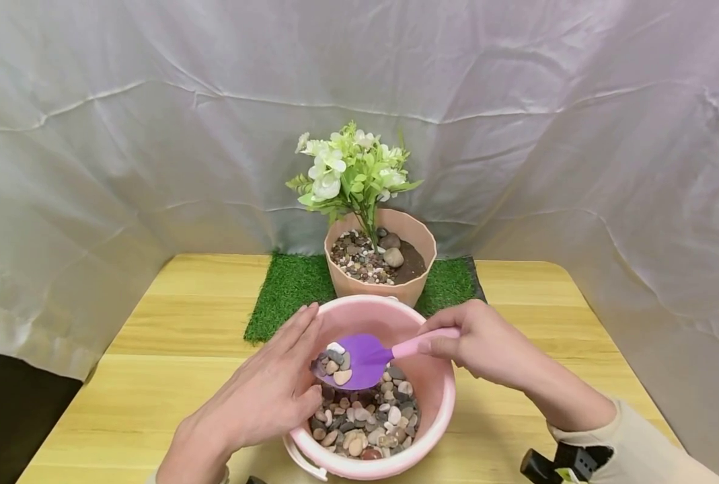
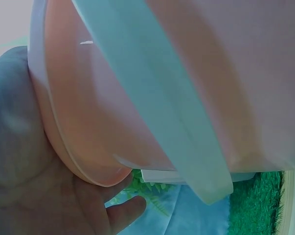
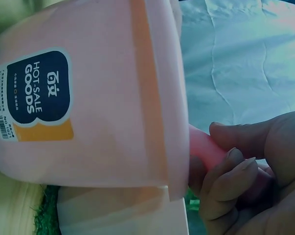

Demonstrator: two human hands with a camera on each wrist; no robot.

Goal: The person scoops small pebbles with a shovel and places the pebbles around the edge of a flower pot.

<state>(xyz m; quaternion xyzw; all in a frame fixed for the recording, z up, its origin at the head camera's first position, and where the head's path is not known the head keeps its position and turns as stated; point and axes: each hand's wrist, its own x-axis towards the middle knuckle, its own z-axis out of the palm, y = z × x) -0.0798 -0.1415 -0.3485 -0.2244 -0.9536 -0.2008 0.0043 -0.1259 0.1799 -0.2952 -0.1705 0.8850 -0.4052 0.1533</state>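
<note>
In the head view my right hand (image 1: 486,346) grips the pink handle of a small trowel (image 1: 366,359) with a purple blade. Several pebbles (image 1: 336,363) lie on the blade's left end, above the inside of a pink bucket (image 1: 440,410). Pebbles (image 1: 365,423) also cover the bucket's bottom. My left hand (image 1: 262,390) rests along the bucket's left rim, its fingers extended. The left wrist view shows that palm (image 2: 20,161) against the rim. In the right wrist view, fingers curl round the pink handle (image 3: 206,147) beside the rim.
Behind the bucket, a peach flowerpot (image 1: 380,289) holds white flowers (image 1: 356,168), small stones and dark soil. It stands on a green turf mat (image 1: 289,296) on the wooden table (image 1: 171,376). A pale handle (image 2: 162,107) hangs across the bucket's side. Grey cloth (image 1: 214,154) surrounds the table.
</note>
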